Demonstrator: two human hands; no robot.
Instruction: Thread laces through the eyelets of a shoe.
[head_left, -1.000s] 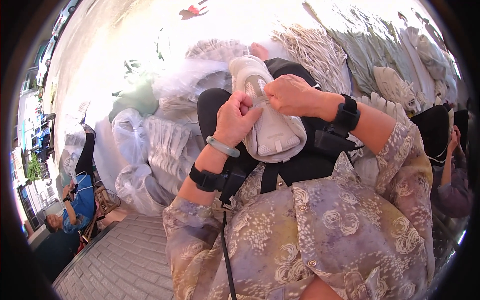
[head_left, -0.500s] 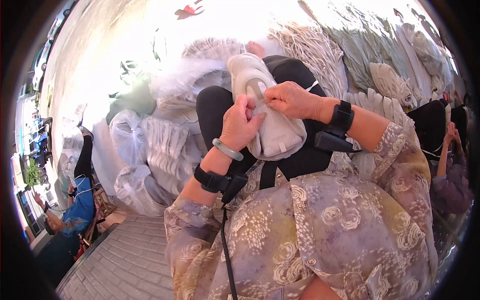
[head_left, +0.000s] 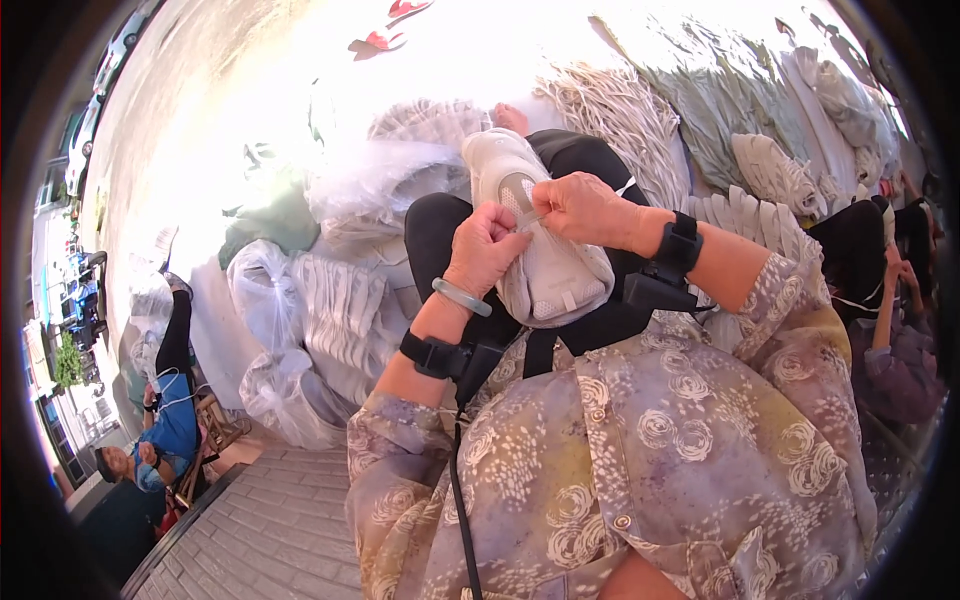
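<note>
A white shoe (head_left: 562, 275) lies across my lap between my black-trousered knees, its mesh lining and padded tongue facing up. Over its middle my two hands almost meet. My left hand (head_left: 485, 248), with a jade-coloured bangle on the wrist, is closed in a pinch at the shoe's left side. My right hand (head_left: 585, 208) pinches from the opposite side, fingers curled. Between the fingertips runs a thin pale lace-like strip (head_left: 528, 217); its ends are hidden by my fingers.
Clear plastic bags (head_left: 285, 395) and stacked white shoes (head_left: 345, 310) lie to the left. Beyond my right knee are a heap of pale strands (head_left: 620, 115) and more white shoes (head_left: 765, 170). A person in blue (head_left: 175, 425) sits far left; another person (head_left: 895, 350) sits close on the right.
Both hands stay at the shoe's middle, shifted slightly, and the pale strip between them shows more clearly. The whole view has moved a little. The person in blue has brought their hands lower.
</note>
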